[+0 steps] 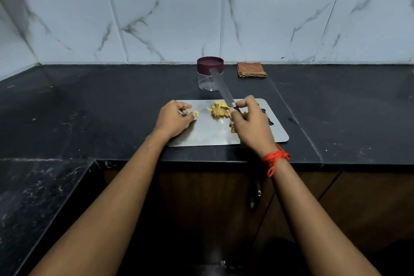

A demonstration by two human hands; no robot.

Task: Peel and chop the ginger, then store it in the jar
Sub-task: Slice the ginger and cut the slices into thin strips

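A steel cutting board (275,134) lies on the black counter. A heap of ginger pieces and peel (219,110) sits at its far middle. My right hand (251,123) grips a knife (220,87) by the handle, the blade raised and pointing away over the heap toward the jar. My left hand (173,119) rests on the board's left side, fingertips pinching a small yellow ginger piece (196,114). A clear jar (209,74) with a maroon lid on stands just behind the board.
A folded brown checked cloth (251,69) lies at the back by the tiled wall, right of the jar. The counter's front edge (224,160) runs just below the board, with wooden cabinet doors under it. A lower dark counter section extends at the left.
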